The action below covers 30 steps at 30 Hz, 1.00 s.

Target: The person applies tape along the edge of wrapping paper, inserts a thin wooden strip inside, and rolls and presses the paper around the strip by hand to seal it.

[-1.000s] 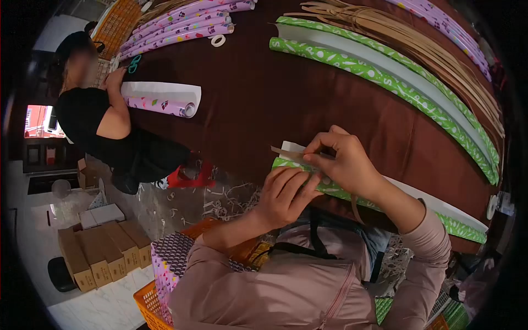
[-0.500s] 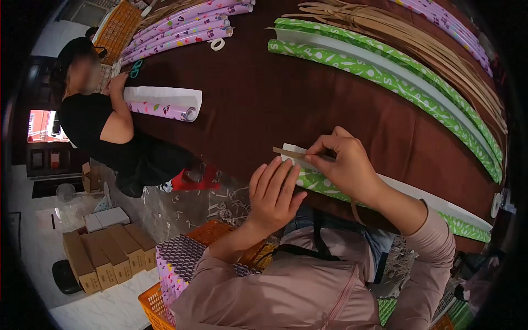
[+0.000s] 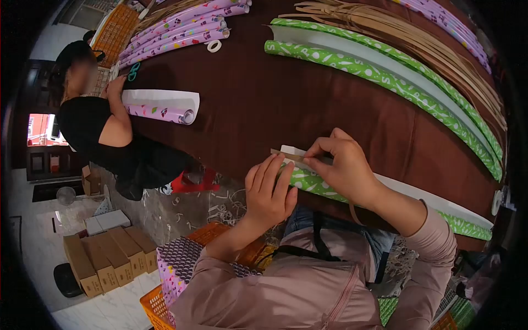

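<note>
Under both hands, along the near edge of the table (image 3: pixel 247 110), lies a green paper roll (image 3: pixel 313 180), running on past the right hand (image 3: pixel 342 168) toward the far right. Its white inner edge (image 3: pixel 407 191) shows just beyond the fingers, unrolled far enough, it seems, to leave a flat margin to work on. The right hand pinches a brown strip (image 3: pixel 291 156) between thumb and forefinger, near its end, likely because a short grip guides that end best; the rest hangs below the wrist, perhaps out of the way. The left hand (image 3: pixel 269 192) is fairly flat, fingers slightly parted, tips resting at the roll's end beside the strip, probably to steady both.

Well beyond the right hand, a second green roll (image 3: pixel 357 67) lies partly uncurled, with loose brown strips (image 3: pixel 352 17) behind it, seemingly laid lengthwise for easy picking. Far beyond the left hand, a white tape ring (image 3: pixel 214 46) sits beside pink rolls (image 3: pixel 181 30).
</note>
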Available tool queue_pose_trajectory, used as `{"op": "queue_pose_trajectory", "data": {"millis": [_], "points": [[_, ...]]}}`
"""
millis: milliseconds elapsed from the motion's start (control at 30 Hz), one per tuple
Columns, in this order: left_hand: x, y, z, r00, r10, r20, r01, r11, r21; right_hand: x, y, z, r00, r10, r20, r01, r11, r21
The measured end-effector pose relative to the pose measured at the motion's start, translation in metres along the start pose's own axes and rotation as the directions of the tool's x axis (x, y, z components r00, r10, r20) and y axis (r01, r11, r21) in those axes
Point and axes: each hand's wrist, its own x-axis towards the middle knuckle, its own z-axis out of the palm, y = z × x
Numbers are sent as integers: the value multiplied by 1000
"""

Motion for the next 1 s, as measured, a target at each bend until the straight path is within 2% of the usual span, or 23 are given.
{"op": "queue_pose_trajectory", "data": {"millis": [200, 400, 733, 800, 1000], "points": [[-3, -4, 6, 1000, 3, -27, -5, 996, -88, -1, 4, 2, 1000, -7, 5, 7, 1000, -6], [1, -3, 3, 999, 35, -18, -35, 999, -14, -2, 7, 4, 1000, -9, 0, 9, 999, -33], [3, -1, 2, 999, 30, -13, -31, 997, -77, -1, 6, 3, 999, 35, 6, -35, 999, -12], [3, -2, 3, 999, 32, -7, -32, 996, -78, 0, 1, 1, 995, 103, -16, -102, 995, 15], [2, -4, 4, 999, 39, 4, -38, 994, -102, -1, 3, 3, 996, 83, -13, -84, 996, -44]]}}
